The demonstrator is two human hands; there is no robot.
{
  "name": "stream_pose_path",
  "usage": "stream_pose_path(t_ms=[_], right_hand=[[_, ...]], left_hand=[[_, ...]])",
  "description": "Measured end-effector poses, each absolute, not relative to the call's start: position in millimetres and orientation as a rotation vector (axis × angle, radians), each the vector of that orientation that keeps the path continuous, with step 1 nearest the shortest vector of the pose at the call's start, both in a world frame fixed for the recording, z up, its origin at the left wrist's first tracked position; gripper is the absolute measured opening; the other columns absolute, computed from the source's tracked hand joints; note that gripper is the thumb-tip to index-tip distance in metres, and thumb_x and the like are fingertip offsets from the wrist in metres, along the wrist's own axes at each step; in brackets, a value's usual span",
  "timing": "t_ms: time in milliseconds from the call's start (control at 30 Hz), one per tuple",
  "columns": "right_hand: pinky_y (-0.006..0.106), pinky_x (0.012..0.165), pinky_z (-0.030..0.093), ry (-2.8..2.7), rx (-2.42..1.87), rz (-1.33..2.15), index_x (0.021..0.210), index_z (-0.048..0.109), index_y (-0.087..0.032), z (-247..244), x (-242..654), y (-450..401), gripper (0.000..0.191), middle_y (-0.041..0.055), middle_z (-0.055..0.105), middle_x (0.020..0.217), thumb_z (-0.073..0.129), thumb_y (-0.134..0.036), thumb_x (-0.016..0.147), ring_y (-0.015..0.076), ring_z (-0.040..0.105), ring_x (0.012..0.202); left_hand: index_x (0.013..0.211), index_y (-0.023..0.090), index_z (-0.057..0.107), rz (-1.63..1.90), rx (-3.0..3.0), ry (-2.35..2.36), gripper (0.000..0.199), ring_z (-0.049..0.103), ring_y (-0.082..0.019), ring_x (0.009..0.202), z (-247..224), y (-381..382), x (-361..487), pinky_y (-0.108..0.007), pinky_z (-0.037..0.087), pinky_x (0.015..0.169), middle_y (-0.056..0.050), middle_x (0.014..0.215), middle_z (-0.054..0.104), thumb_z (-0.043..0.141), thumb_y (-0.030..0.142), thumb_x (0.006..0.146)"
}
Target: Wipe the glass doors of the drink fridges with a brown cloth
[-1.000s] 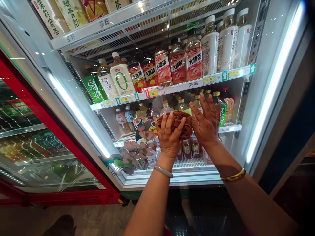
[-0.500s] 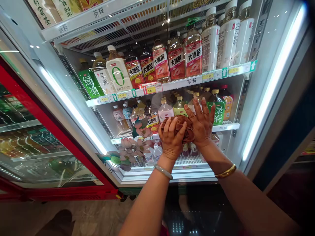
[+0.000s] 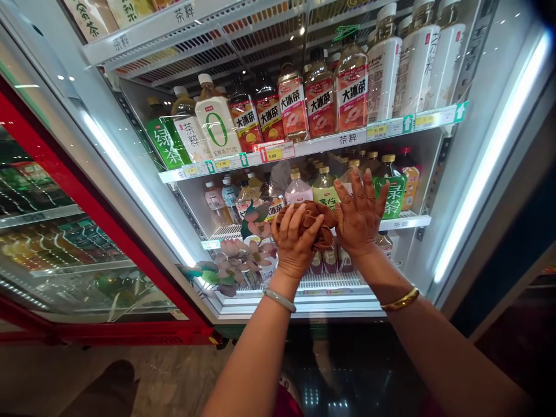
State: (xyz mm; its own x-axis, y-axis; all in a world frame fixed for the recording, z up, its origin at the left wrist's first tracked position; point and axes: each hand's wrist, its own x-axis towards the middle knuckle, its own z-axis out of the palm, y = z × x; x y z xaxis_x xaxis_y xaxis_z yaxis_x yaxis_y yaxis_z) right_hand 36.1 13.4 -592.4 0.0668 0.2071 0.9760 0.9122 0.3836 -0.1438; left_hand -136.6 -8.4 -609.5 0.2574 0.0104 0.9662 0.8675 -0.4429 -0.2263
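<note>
My left hand (image 3: pixel 294 240) is closed over a bunched brown cloth (image 3: pixel 324 231), pressed against the glass door of a lit drinks cooler. Just right of the cloth, my right hand (image 3: pixel 359 217) lies flat on the glass with its fingers spread. Behind the glass around my hands stand bottles, among them a yellow-green one (image 3: pixel 325 188) and a green tea bottle (image 3: pixel 391 185). A flower decoration (image 3: pixel 230 260) shows on the glass left of my left hand.
Shelves of tea bottles (image 3: pixel 293 110) fill the cooler, with price tags along the shelf edge (image 3: pixel 347 139). A red-framed cooler (image 3: pixel 130 330) stands on the left. Tiled floor (image 3: pixel 169 376) shows below. Bright light strips (image 3: pixel 139 188) run down both sides.
My left hand and the cloth have slid slightly left across the glass, away from my right hand. The view has shifted a little, and my right hand stays flat on the glass.
</note>
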Motion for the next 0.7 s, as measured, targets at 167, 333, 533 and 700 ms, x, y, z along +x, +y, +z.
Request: stream_pose_path(t_ms=[167, 333, 533, 700], right_hand=[[0.067, 0.13, 0.001, -1.425, -1.075, -0.701, 0.165, 0.026, -0.034, -598.2, 18.7, 11.2, 0.063, 0.0051, 0.04, 0.167, 0.044, -0.028, 0.104, 0.0243, 0.019, 0.162], [0.066, 0.131, 0.007, -1.469, -1.025, -0.696, 0.166, 0.021, -0.035, -608.0, 11.3, 14.0, 0.066, 0.0048, 0.038, 0.168, 0.044, -0.029, 0.104, 0.0255, 0.022, 0.162], [0.064, 0.131, 0.01, -1.456, -1.068, -0.741, 0.165, 0.024, -0.035, -607.2, 11.4, 13.2, 0.062, 0.0048, 0.04, 0.167, 0.041, -0.03, 0.105, 0.0248, 0.025, 0.161], [0.062, 0.132, 0.009, -1.463, -1.038, -0.801, 0.165, 0.024, -0.032, -605.4, 12.1, 9.8, 0.066, 0.0059, 0.041, 0.166, 0.046, -0.028, 0.103, 0.0225, 0.021, 0.162]], left_hand=[[0.134, 0.022, 0.065, -1.566, -1.399, -1.04, 0.046, 0.046, -0.032, 0.146, -582.3, -5.9, -166.6, -0.055, 0.03, 0.124, -0.018, 0.15, 0.054, 0.072, 0.028, 0.088], [0.13, 0.024, 0.067, -1.522, -1.467, -1.059, 0.041, 0.041, -0.032, 0.15, -617.5, -10.5, -145.0, -0.058, 0.029, 0.125, -0.017, 0.149, 0.055, 0.068, 0.025, 0.089], [0.128, 0.033, 0.071, -1.341, -1.649, -0.928, 0.038, 0.046, -0.027, 0.147, -609.2, -6.7, -156.2, -0.051, 0.027, 0.126, -0.01, 0.145, 0.061, 0.069, 0.029, 0.09], [0.136, 0.022, 0.064, -1.648, -1.366, -1.174, 0.048, 0.04, -0.031, 0.151, -587.5, -5.8, -161.1, -0.053, 0.028, 0.125, -0.018, 0.155, 0.049, 0.066, 0.035, 0.09]])
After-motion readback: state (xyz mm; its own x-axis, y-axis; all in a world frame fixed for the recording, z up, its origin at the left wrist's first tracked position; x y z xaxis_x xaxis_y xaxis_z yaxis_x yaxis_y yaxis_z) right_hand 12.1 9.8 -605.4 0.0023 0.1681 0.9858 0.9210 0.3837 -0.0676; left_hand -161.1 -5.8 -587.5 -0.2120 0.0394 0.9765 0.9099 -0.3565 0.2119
